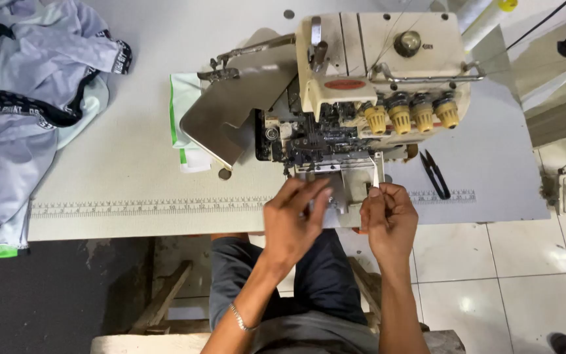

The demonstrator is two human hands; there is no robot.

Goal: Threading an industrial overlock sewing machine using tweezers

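Here, right hand (388,219) pinches a white strip (375,176) — left hand (293,219) open-fingered at the machine (361,98), table edge (132,226).

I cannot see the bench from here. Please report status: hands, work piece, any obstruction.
Left hand at the overlock machine front. Right hand pinching white tape strip. Black snips beside, not blocking.

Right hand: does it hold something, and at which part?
The right hand pinches a narrow white strip at its lower end, between fingertips.

Left hand (291,223) hides front of sewing machine (355,98); garment pile (27,98) cut off at left edge.
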